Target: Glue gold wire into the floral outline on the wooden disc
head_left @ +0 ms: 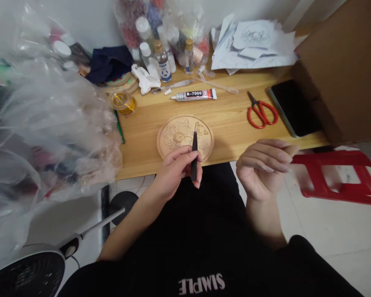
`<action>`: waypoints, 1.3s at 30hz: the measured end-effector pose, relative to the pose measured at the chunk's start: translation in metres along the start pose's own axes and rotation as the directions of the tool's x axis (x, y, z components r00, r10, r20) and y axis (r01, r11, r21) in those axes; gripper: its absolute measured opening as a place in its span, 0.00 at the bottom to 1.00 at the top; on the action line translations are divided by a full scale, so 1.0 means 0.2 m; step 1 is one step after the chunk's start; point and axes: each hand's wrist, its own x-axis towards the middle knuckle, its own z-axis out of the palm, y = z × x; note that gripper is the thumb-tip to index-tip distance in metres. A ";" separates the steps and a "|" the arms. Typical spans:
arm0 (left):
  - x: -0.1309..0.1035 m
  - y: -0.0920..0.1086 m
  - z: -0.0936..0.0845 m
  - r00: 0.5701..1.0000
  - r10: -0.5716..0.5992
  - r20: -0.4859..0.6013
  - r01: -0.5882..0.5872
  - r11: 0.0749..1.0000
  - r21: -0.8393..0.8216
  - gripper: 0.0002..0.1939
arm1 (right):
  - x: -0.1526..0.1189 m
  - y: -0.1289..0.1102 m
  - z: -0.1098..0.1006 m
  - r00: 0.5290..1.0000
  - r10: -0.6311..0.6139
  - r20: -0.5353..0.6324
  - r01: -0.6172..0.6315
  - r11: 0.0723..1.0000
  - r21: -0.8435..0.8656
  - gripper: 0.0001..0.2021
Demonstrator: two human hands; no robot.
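Observation:
My left hand [177,169] is closed around black tweezers [194,154], whose tips point away from me over the right part of a round wooden plaque [165,154]. The plaque lies near the table's front edge and carries line work of a large flower and smaller shapes, some outlined in gold. My right hand [264,169] is raised off the table's front edge, to the right of the plaque, with bent fingers pressed together. What it holds, if anything, cannot be made out. Behind the plaque lies a B-7000 glue tube [195,95].
Red-handled scissors [261,112] and a phone [295,108] lie at the right beside a cardboard box [346,74]. A spool of gold wire [123,103] sits left, by bulky plastic bags [64,111]. Bottles [163,62] and papers [250,45] are at the back.

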 end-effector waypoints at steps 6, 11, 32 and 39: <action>0.00 0.00 0.01 1.000 -0.008 -0.002 0.008 1.000 0.001 0.09 | 0.00 -0.04 -0.05 0.996 0.077 -0.037 -0.067 0.972 0.224 0.10; 0.00 0.01 -0.03 1.000 0.006 -0.028 -0.006 1.000 -0.007 0.09 | -0.01 -0.11 0.00 0.956 -0.085 -0.282 0.183 0.921 0.343 0.12; -0.04 0.15 -0.30 0.928 0.187 -0.322 -0.184 0.982 0.040 0.08 | -0.41 -0.49 -0.37 0.296 -0.911 -0.288 -0.509 0.105 -0.855 0.15; -0.05 0.13 -0.30 0.925 0.154 -0.347 -0.154 0.988 0.026 0.08 | -0.44 -0.54 -0.56 0.414 -0.838 -0.356 -0.644 0.006 -0.765 0.17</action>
